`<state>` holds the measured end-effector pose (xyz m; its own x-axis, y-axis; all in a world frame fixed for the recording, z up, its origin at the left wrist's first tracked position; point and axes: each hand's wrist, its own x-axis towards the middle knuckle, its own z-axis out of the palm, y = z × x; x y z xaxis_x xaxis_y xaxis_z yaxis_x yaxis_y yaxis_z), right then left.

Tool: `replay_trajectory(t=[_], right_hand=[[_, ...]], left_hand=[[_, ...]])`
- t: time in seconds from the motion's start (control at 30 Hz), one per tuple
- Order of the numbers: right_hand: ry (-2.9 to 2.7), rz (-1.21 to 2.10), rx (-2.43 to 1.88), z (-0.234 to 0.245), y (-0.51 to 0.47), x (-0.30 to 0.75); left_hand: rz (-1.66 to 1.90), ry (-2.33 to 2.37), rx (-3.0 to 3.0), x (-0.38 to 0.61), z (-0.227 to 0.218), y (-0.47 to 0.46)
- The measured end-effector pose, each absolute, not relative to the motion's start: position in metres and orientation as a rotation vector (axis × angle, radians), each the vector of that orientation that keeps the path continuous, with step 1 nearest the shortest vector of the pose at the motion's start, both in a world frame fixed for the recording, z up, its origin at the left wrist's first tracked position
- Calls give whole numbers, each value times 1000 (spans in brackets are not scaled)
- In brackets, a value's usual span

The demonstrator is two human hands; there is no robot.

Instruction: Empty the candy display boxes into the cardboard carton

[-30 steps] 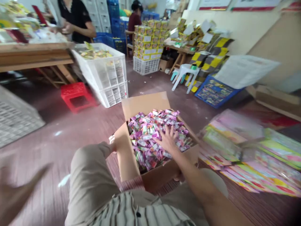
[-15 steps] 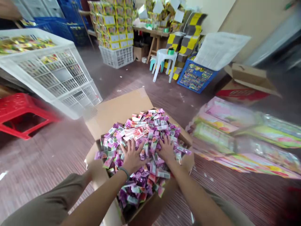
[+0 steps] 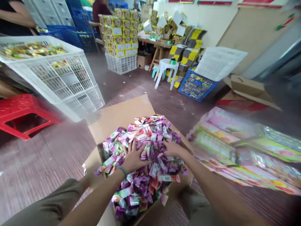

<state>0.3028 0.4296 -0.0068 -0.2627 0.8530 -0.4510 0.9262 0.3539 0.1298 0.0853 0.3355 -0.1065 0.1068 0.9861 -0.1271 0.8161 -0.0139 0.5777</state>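
An open cardboard box (image 3: pixel 122 110) stands between my knees, heaped with small purple, pink and green wrapped packets (image 3: pixel 141 185). My left hand (image 3: pixel 134 158) lies on the left middle of the heap, its fingers spread over the packets. On the right side, my right hand (image 3: pixel 172 148) reaches in sideways, its fingertips partly sunk among packets, so I cannot see whether they hold any. Pinkish-white packets (image 3: pixel 142 137) lie on top just beyond my hands. A dark band circles my left wrist.
Stacked white crates (image 3: pixel 68 78) and a red stool (image 3: pixel 25 113) stand left. Right are flat printed packages (image 3: pixel 221 141), an opened carton (image 3: pixel 249 91) and a blue crate (image 3: pixel 197 84). Ahead are a white stool (image 3: pixel 166 66) and stacked yellow boxes (image 3: pixel 119 34). Other people are at the upper left.
My right hand has turned and shifted slightly right, its fingers now pointing left into the packets. My left hand stays nearly in place. The packets between them have shifted. The view has tilted up a little.
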Motion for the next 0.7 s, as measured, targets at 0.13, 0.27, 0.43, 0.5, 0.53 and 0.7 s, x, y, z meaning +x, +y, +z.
replay_trajectory(t=[0.13,0.27,0.43,0.5,0.53,0.7], right_hand=[[2235,-143,1518,37,466,270],[2486,14,1582,26,492,219],[2655,-166,1257,-40,424,163],[2775,-172,1090,-55,378,152],[2847,-155,994,-59,357,149],[2823,-93,812,-87,315,157]], left_hand=[[534,1733,1796,41,-84,321],[897,1838,1808,-5,-90,287],[990,2073,1636,-21,-125,190],[954,2111,1521,-17,-141,154],[954,2126,1445,-17,-149,141],[999,2252,655,-39,-194,119]])
